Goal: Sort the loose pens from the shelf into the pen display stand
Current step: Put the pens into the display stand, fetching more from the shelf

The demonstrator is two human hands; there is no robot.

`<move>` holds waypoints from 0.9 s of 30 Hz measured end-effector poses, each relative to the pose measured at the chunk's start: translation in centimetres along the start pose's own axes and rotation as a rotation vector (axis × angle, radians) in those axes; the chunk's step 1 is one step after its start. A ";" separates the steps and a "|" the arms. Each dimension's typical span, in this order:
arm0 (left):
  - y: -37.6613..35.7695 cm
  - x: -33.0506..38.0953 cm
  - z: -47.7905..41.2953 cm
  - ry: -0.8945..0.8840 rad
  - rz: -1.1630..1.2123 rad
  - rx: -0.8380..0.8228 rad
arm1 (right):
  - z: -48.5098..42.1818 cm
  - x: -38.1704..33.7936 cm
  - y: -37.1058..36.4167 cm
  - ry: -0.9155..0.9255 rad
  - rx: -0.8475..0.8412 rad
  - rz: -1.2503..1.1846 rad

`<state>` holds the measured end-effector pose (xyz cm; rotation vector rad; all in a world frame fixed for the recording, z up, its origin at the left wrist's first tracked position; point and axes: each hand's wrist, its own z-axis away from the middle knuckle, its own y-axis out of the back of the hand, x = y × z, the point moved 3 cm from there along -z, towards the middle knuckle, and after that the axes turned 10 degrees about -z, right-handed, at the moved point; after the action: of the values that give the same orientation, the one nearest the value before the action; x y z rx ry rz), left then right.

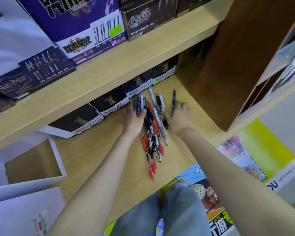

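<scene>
The fingers (142,114) of the left hand (132,117) curl around a bundle of dark pens (138,103), gripping several at once. The right hand (179,116) pinches a single dark pen (174,99), which stands up from its fingers. Between the two hands lies the pile of loose pens (152,138), red, black and purple, lying roughly lengthwise on the pale wooden shelf (92,150), with the hands touching its far end.

Behind the pile, a row of dark boxes (109,101) lines the back of the shelf. To the left sits an open white box (57,157) with a brown inside. No pens are visible in it. It is unclear which of these is the display stand. An upper shelf (126,62) carries packaged boxes (75,23).

The sorting looks barely begun. Pens are being gathered, none appears placed, and most of the pile is left to move.
</scene>
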<state>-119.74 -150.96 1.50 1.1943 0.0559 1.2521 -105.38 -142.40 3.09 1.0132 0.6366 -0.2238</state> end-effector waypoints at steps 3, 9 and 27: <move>-1.0 0.8 -1.5 -0.004 -0.037 -0.006 | -0.2 -2.1 -1.1 0.029 -0.021 0.088; -1.3 3.0 -1.3 -0.082 0.035 -0.081 | -1.0 -3.1 -1.3 -0.016 -0.148 0.052; 1.5 -2.7 7.7 0.075 0.382 0.031 | 5.9 0.6 0.7 -0.012 -0.043 -0.402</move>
<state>-117.11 -158.18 4.51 1.2205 -0.1029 1.6343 -102.28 -146.91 5.41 0.8345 0.8281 -0.5655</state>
